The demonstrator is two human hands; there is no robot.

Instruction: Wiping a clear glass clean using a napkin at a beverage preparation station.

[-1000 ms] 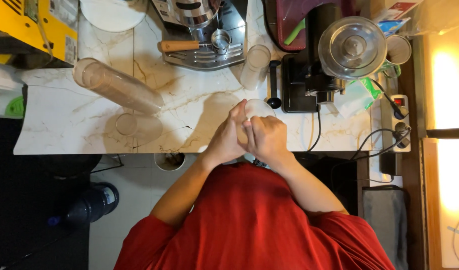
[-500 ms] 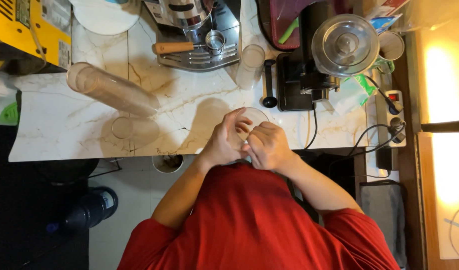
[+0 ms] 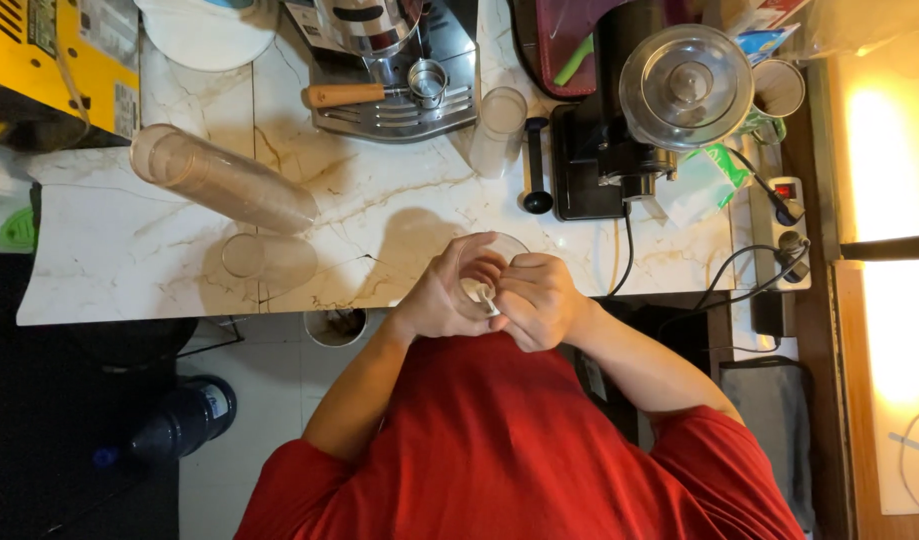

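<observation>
My left hand point(image 3: 441, 295) wraps around a clear plastic cup point(image 3: 491, 250) held over the front edge of the marble counter point(image 3: 379, 215). My right hand point(image 3: 537, 300) is closed on a small white spoon-like stick point(image 3: 484, 296) that dips into the cup's mouth. Both hands touch each other just above my red shirt. The lower part of the cup is hidden by my fingers.
A long stack of clear cups point(image 3: 219, 182) lies on its side at left, with a single cup point(image 3: 267, 258) below it. An espresso machine point(image 3: 384, 60), a frosted cup point(image 3: 499, 128), a tamper point(image 3: 535, 165) and a black grinder point(image 3: 644, 120) stand at the back. A power strip point(image 3: 784, 215) lies at right.
The cup is now more enclosed by my left hand, and my right hand has settled at its mouth with the small stick. The view has shifted slightly.
</observation>
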